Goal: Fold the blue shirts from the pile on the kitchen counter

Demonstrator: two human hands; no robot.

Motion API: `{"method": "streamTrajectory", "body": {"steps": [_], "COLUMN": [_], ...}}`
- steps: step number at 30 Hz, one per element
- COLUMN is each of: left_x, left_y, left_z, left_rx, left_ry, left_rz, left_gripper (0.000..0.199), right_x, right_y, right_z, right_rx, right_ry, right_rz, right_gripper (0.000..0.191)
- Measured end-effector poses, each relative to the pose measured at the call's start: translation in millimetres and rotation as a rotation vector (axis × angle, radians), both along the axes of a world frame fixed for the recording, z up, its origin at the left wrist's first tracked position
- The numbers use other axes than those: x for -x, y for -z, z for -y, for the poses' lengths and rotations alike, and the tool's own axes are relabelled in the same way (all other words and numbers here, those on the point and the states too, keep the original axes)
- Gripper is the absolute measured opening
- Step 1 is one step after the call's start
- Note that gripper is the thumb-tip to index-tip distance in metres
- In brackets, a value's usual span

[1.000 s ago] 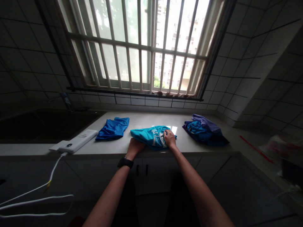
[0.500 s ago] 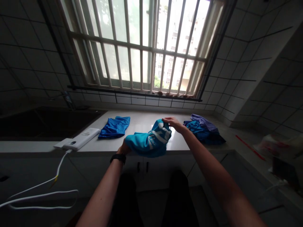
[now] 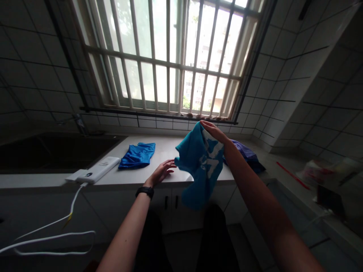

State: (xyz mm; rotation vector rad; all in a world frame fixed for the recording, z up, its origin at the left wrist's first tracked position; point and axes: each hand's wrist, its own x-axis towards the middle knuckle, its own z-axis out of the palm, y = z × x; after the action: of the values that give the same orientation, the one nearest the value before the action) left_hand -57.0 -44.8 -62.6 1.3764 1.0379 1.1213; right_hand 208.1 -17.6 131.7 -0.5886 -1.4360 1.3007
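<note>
You hold a teal T-shirt (image 3: 199,165) aloft by its upper edge over a white stone surface (image 3: 166,158), its white print facing you, at a tiled kitchen window. Your right hand (image 3: 213,131) is closed on the cloth, gripping it between fingers and thumb, and the shirt hangs loosely from that grip, its lower end dropping past the front edge of the surface toward the cabinet doors below.

Your left hand (image 3: 161,173) is open, fingers spread and palm down, its fingertips just beside the shirt's left side; it grips nothing. A black wristwatch (image 3: 145,192) circles that wrist.

To the left on the surface lies a folded royal-blue garment (image 3: 137,155), well apart from the shirt. To the right, a dark pile of purple and blue clothing (image 3: 245,155) sits partly hidden behind your right forearm. A white power bank (image 3: 96,170) rests near the surface's front edge, its white cable (image 3: 56,235) trailing down over the cabinet front. A dark sink (image 3: 51,153) sits further left. Above it all, a barred window (image 3: 167,64) looks out on an apartment block.
</note>
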Motion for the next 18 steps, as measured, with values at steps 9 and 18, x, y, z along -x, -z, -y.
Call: {"method": "streamTrajectory", "body": {"steps": [9,18], "left_x": [-32.6,-10.2], "left_y": [-20.5,-96.6], "left_z": [48.6,79.6], "left_rx": [-0.192,-0.236], "left_ry": [0.135,-0.119], "left_rz": [-0.020,-0.261], "left_gripper": [0.084,0.049], "right_x": [23.8,4.2], "right_y": [17.3,32.7], "right_z": [24.4,46.5], "right_rx": [0.032,0.049], "right_ry": [0.000,-0.017], "right_rz": [-0.081,-0.103], "right_gripper": [0.035,0.030]}}
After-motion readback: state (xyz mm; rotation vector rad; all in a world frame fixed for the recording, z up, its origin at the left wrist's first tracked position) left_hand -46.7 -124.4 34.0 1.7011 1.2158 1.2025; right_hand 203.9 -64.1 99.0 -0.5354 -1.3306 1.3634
